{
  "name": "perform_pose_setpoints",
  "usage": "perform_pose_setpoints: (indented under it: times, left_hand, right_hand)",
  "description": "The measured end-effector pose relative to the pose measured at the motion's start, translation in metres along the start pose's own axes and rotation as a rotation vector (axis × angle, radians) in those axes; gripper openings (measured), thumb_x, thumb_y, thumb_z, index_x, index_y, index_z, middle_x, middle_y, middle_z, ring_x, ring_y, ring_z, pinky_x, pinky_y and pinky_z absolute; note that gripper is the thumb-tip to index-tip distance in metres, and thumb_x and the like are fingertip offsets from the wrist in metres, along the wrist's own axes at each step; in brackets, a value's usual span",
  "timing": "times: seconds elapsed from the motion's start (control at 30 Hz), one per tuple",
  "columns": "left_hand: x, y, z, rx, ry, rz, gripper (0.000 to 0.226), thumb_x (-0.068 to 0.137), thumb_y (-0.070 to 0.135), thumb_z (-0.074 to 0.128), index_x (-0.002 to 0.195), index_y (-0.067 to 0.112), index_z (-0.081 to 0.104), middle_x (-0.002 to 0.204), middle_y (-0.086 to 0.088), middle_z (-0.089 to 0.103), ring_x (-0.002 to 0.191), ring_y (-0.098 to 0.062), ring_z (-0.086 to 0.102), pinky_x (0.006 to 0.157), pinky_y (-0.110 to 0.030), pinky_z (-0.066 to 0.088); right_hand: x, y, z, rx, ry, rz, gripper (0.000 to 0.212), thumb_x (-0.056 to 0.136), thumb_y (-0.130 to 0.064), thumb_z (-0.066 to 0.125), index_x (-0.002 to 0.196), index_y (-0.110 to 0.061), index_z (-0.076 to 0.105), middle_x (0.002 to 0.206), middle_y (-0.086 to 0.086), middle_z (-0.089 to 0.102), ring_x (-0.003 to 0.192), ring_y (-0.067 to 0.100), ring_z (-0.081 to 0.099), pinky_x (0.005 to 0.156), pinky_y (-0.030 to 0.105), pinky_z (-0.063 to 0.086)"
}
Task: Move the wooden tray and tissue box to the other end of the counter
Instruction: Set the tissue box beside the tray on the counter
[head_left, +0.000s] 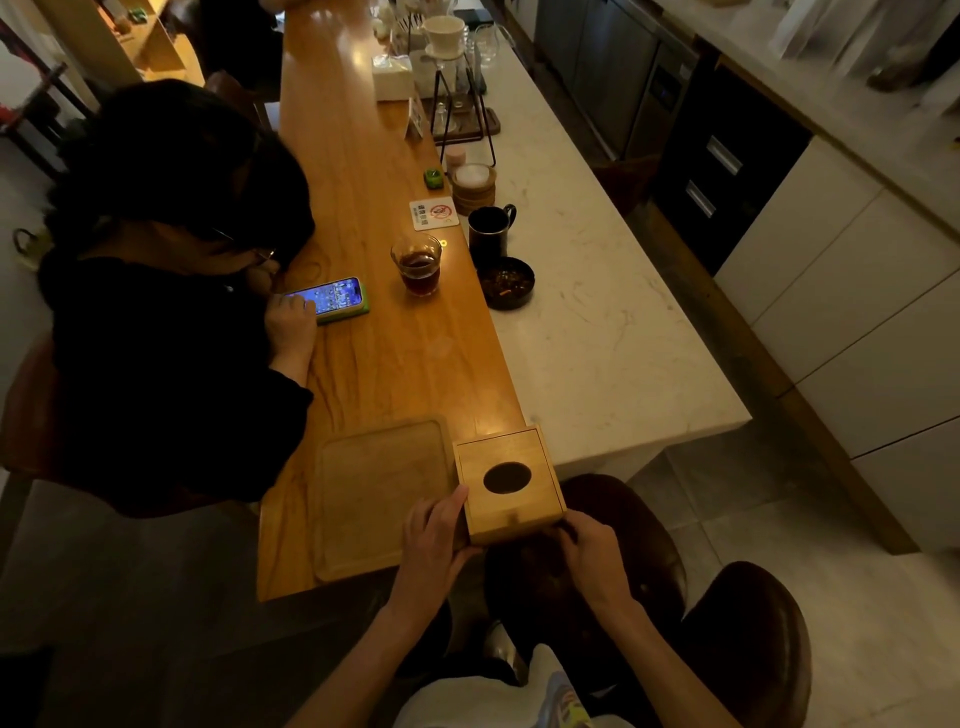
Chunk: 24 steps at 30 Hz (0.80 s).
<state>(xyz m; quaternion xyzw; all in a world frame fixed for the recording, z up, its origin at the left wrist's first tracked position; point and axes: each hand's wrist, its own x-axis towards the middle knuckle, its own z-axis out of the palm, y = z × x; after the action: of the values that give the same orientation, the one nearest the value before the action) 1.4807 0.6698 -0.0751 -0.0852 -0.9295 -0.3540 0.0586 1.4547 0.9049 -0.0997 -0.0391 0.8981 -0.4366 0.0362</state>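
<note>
Both hands grip the wooden tissue box at the counter's near end: the left hand on its left side, the right hand at its near right corner. The wooden tray lies touching the box at nine o'clock. Toward twelve o'clock a glass of dark drink, a phone under a seated person's hand, a black mug and a dark bowl stand along the counter.

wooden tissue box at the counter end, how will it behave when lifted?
The tissue box is probably rigid: flat wooden panels, square corners. Its smooth sides may be a bit slippery, so the left hand and right hand at opposite sides suit it. No tissue shows in the oval opening, so likely light.
</note>
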Motion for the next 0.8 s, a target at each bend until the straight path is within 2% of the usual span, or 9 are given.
perform_pose_setpoints:
  times: [0.1,0.2,0.3,0.37,0.63,0.8]
  left_hand:
    - [-0.002,-0.007,-0.002,0.004,-0.046,0.037,0.104,0.071,0.018,0.085,0.15,0.024,0.018,0.138,0.002,0.035,0.127,-0.018,0.038,0.103,-0.053,0.043]
    - [-0.012,-0.026,-0.008,0.13,-0.081,0.0,0.096,0.078,0.03,0.078,0.154,0.022,0.019,0.154,0.003,0.032,0.144,-0.015,0.025,0.116,-0.057,0.025]
    - [-0.018,-0.042,-0.015,0.362,-0.141,0.014,0.072,0.089,0.048,0.051,0.151,0.019,0.029,0.16,-0.004,0.026,0.149,-0.026,0.019,0.115,-0.062,0.018]
    - [-0.019,-0.045,-0.016,0.446,-0.194,0.023,0.069,0.09,0.053,0.04,0.149,0.019,0.033,0.159,-0.005,0.026,0.148,-0.029,0.02,0.114,-0.063,0.017]
    - [-0.019,-0.044,-0.014,0.456,-0.225,-0.015,0.067,0.094,0.054,0.038,0.151,0.022,0.029,0.161,-0.001,0.022,0.15,-0.025,0.013,0.115,-0.064,0.013]
    - [-0.018,-0.042,-0.015,0.414,-0.222,-0.033,0.066,0.094,0.053,0.041,0.151,0.022,0.029,0.161,-0.001,0.022,0.15,-0.024,0.012,0.116,-0.064,0.01]
  right_hand:
    - [-0.001,0.0,0.002,0.006,0.005,0.008,0.033,0.091,-0.005,0.065,0.113,-0.028,0.07,0.104,-0.027,0.067,0.102,-0.008,0.063,0.09,0.008,0.047]
    - [0.0,0.0,0.002,0.001,0.005,0.016,0.032,0.091,-0.005,0.065,0.112,-0.028,0.07,0.101,-0.028,0.066,0.1,-0.009,0.063,0.089,0.006,0.046]
    - [-0.001,0.001,0.002,-0.005,0.012,0.02,0.03,0.09,-0.005,0.066,0.11,-0.027,0.071,0.1,-0.024,0.069,0.097,-0.008,0.064,0.086,0.01,0.05]
    - [0.0,0.001,0.003,-0.009,0.017,0.025,0.028,0.09,-0.006,0.066,0.109,-0.025,0.072,0.099,-0.02,0.07,0.096,-0.007,0.065,0.086,0.013,0.052]
    - [-0.001,-0.004,0.0,0.003,0.029,0.011,0.027,0.09,-0.005,0.067,0.108,-0.023,0.072,0.1,-0.019,0.071,0.097,-0.007,0.065,0.087,0.017,0.052]
    - [-0.002,-0.007,-0.003,0.003,0.034,0.003,0.026,0.089,-0.003,0.068,0.109,-0.019,0.073,0.102,-0.009,0.074,0.097,-0.001,0.066,0.088,0.021,0.053]
